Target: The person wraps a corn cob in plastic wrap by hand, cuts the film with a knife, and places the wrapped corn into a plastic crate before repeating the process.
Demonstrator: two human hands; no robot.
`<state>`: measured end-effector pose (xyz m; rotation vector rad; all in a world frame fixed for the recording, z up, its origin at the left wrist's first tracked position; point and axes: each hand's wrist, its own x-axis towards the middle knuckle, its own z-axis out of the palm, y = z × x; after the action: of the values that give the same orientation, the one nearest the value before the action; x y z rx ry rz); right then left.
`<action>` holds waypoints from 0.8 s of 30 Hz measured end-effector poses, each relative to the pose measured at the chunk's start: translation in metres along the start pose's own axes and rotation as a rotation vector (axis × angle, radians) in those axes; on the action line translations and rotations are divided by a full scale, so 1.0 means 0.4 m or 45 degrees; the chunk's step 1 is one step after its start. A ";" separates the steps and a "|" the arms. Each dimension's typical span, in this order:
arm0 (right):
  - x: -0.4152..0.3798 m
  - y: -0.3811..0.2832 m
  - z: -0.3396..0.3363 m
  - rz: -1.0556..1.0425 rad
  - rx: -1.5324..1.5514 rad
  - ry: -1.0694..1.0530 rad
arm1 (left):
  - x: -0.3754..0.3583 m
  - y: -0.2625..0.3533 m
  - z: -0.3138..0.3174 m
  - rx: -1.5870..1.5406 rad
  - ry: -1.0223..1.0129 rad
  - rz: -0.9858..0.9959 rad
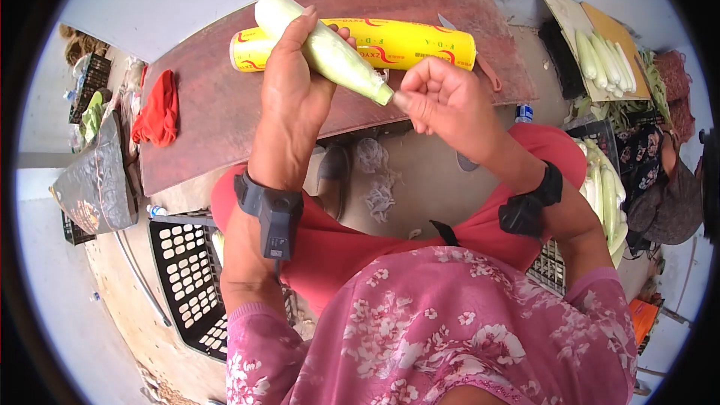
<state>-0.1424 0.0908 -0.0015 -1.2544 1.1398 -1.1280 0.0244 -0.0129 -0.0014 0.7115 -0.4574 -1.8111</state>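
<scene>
Middle of wrapping, by the look: left hand (294,79) clamped around the wrapped corn cob (322,46) at upper centre, above the yellow film roll (360,43). Right hand (442,97) pinched together at the cob's tip. Next probably needs a firm twist of the film end.

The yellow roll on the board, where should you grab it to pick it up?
Grip the yellow roll around its free right half, coming down from above. It is a long round tube lying flat on the wooden board, so fingers can wrap across it. Its left part sits behind the left hand and the wrapped cob, so that end is harder to reach.
</scene>
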 end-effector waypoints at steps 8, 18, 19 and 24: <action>0.036 -0.016 0.018 0.179 0.165 0.008 | -0.007 0.006 -0.004 0.132 -0.009 0.130; 0.057 0.011 0.011 0.396 0.251 -0.094 | -0.024 -0.011 0.013 0.329 -0.051 0.212; 0.055 0.013 0.013 0.397 0.303 -0.059 | -0.025 -0.012 0.015 0.343 -0.049 0.220; 0.049 0.025 0.012 0.365 0.488 0.009 | -0.014 -0.012 0.007 0.254 -0.032 0.205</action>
<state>-0.1358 0.0719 -0.0115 -0.7655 1.0114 -1.0700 0.0204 -0.0059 -0.0011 0.7658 -0.6999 -1.6390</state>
